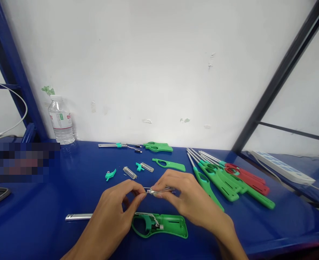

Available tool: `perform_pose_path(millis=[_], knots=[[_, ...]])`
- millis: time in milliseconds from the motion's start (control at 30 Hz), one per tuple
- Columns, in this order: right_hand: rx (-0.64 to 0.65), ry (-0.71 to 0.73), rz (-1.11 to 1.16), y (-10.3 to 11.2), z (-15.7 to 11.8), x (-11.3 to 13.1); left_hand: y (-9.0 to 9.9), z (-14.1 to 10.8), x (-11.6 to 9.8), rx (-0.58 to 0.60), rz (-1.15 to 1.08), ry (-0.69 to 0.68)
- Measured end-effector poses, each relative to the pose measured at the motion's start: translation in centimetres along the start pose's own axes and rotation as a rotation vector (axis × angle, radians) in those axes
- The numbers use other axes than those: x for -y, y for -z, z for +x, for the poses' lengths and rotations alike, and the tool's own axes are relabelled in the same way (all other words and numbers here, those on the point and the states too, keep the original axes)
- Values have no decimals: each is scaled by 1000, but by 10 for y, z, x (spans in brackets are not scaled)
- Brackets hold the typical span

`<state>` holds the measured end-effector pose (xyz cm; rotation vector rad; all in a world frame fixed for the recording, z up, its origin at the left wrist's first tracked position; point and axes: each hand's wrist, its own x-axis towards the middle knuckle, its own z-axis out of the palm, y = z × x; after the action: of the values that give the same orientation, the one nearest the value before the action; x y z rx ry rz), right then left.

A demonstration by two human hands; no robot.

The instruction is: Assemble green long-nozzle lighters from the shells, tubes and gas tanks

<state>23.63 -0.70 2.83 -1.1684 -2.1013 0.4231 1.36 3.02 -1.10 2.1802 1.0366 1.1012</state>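
Note:
My right hand (183, 196) pinches a clear plastic fuel tank (159, 191) like the ones lying on the table. At the tank's left end, my left hand (118, 204) has thumb and forefinger closed on a thin whitish tube; its tip is hidden by the fingers. Below both hands lies an opened green lighter shell (173, 224) with a teal trigger (148, 222), wires and a small black part inside. Its silver barrel (78, 217) runs left, partly under my left wrist.
Beyond my hands lie loose clear tanks (129, 172), a teal trigger (110, 175), green shell halves (170, 165) and silver barrels (110, 145). Whole green lighters (219, 182) and red lighters (253, 180) are piled right. A water bottle (61, 121) and power strip (284, 168) stand farther out.

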Motion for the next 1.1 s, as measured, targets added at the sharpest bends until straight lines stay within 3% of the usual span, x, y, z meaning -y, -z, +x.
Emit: perform_pose_path(millis=[1100], knots=[[31,15,-140,-1,-3,-4,-3,-5,4,31,79,-87]])
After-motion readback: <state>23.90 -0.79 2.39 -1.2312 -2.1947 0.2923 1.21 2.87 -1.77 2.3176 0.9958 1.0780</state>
